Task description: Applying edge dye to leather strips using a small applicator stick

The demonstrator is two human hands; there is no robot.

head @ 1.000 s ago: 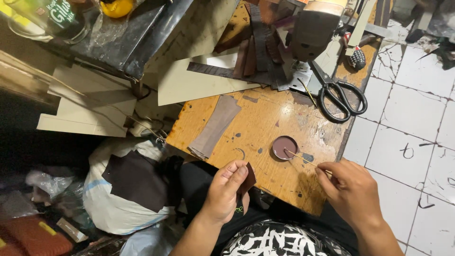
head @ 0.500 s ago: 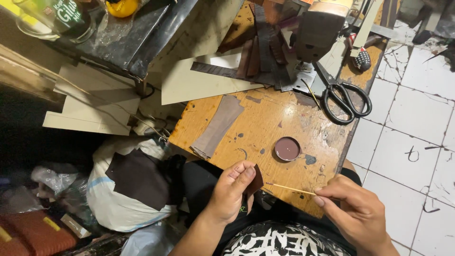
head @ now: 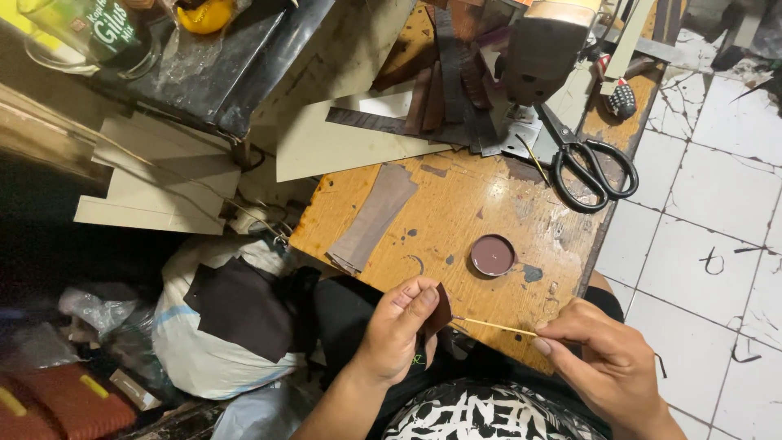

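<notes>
Leather piece (head: pixel 438 314), dark brown, pinched in left hand (head: pixel 399 334) fingers at the surface (head: pixel 456 212) edge; right hand (head: pixel 607 358) fingers grip thin stick (head: pixel 493 327) touching it, edge-coating seemingly underway, extent unclear.

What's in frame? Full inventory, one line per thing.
small leather piece: 1, dark brown, pinched in the left hand
thin stick: 1, pale wood, held by the right hand, tip at the leather piece
round tin: 1, filled with brown paste, on the table
leather strip: 1, grey-brown, flat on the table's left part
scissors: 1, black handles, table's far right
wooden table: 1, orange-brown, stained
pale card sheets: several, cream, left of the table
white sack: 1, on the floor at left, dark leather scrap on it
tiled floor: white, cracked, right side
left hand: 1, bottom centre
right hand: 1, bottom right
</notes>
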